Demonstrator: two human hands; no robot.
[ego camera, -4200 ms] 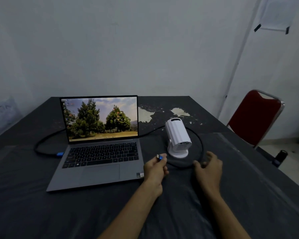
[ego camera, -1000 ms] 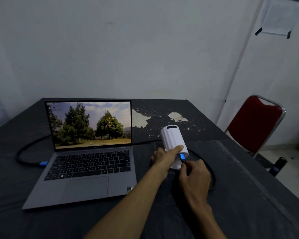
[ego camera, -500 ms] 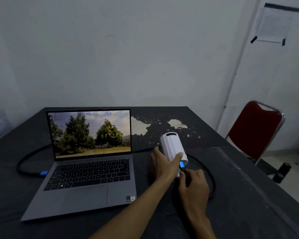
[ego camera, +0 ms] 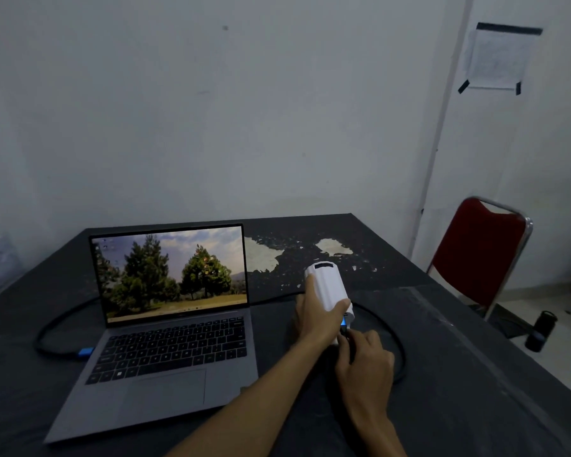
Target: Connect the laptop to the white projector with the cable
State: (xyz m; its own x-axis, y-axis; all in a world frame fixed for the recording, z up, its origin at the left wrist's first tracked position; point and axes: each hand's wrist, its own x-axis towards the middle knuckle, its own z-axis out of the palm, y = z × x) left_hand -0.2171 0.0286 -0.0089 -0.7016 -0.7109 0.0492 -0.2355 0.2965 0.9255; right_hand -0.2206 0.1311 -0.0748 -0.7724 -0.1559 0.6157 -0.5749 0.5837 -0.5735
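Projector [ego camera: 328, 286] gripped by left hand [ego camera: 315, 316] | right hand [ego camera: 365, 361] pinching cable plug [ego camera: 344, 322] | no legible writing

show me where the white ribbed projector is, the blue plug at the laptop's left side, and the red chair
White ribbed projector [ego camera: 327, 285], head view, on its ribbed side.
Blue cable plug at the grey laptop [ego camera: 85, 352], head view, on the plug's blue body.
Red padded metal-framed chair [ego camera: 475, 255], head view, on the red backrest.

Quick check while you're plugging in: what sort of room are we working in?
Probably a plain office or meeting room: a large dark table against bare white walls, a red padded chair with a metal frame beside it, and a paper notice taped to the wall.
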